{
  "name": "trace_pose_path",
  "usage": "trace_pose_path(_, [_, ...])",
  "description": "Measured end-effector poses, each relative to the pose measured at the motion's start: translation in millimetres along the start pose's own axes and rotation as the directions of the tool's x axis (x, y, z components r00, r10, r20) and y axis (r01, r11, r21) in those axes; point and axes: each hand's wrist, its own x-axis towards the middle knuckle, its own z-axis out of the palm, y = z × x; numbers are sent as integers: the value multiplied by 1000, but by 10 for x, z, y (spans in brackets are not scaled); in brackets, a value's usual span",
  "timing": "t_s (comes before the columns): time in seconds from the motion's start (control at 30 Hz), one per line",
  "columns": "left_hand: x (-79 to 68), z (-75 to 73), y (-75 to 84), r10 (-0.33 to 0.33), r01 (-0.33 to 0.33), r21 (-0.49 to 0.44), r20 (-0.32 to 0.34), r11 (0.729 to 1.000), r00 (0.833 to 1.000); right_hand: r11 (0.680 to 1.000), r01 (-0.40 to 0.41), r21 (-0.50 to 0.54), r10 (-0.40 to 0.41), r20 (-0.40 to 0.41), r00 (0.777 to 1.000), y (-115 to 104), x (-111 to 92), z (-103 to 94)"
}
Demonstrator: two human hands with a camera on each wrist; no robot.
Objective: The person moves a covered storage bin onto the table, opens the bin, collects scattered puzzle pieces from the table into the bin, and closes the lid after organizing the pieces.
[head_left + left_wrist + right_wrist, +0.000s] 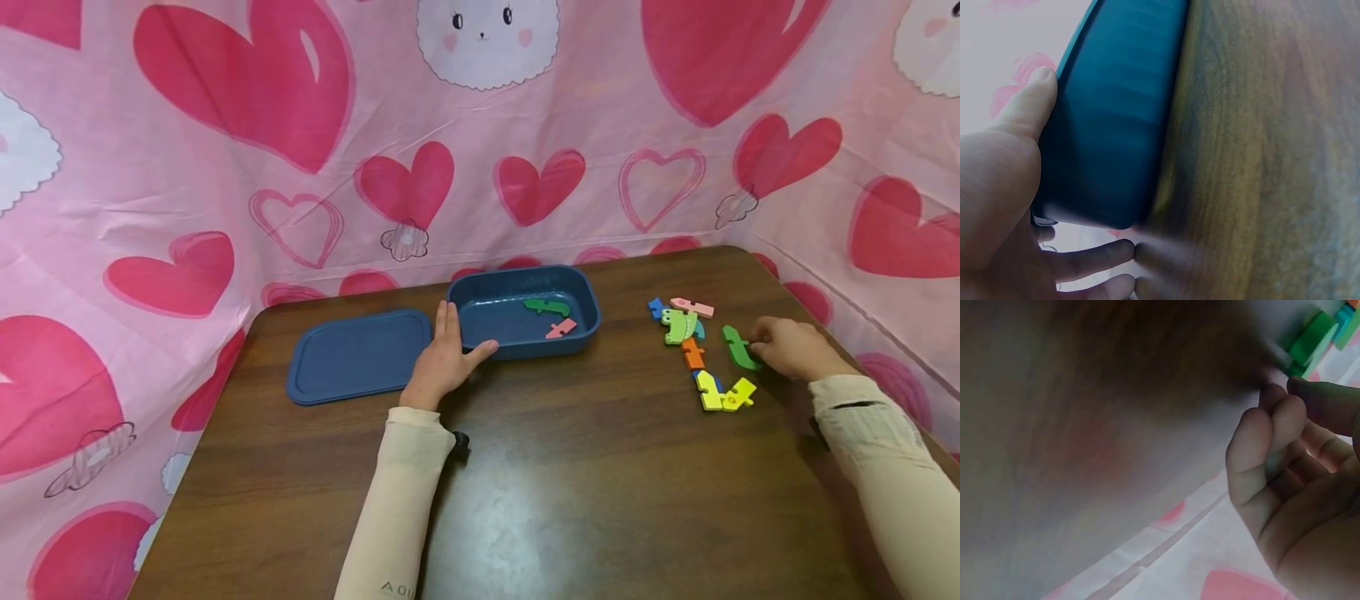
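My left hand [442,354] rests at the near left corner of a blue plastic box [517,343], its fingers straight along the side. The thumb lies on the rim in the left wrist view. Inside the box lie a green puzzle piece [551,307] and a pink one [561,328]. On the right, my right hand [795,348] pinches the edge of a green wooden puzzle piece [738,348] between thumb and fingertips, other fingers curled. Left of it lie a crocodile-head piece [678,327], an orange piece [693,354] and yellow pieces [708,392].
A blue lid [360,357] lies flat on the wooden table [585,467], left of the box. Beyond the crocodile head are a small blue piece [657,308] and a pink piece [692,307]. A pink heart-patterned cloth [480,117] stands behind the table and along its sides.
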Motion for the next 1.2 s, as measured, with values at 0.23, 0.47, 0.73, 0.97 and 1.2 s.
trace_pose_path(0.23, [4,-4,1,-3,3,-3,1,1000,1000,997,71,-22,-71,-23,997,-10,67,35])
trace_pose_path(0.47, [-3,-13,8,1,-1,-9,2,1000,1000,992,112,-52,-114,-25,993,-66,51,26])
trace_pose_path(0.73, [-24,-22,4,-4,4,-20,4,1000,1000,996,82,-18,-84,-121,989,-113,22,-3])
trace_pose_path(0.97, [-26,-18,-6,-3,3,-11,2,1000,1000,989,138,57,-118,-268,956,-364,31,-30])
trace_pose_path(1.2, [-18,-11,-4,-3,3,-9,5,1000,1000,976,210,62,-178,-334,926,-741,107,-107])
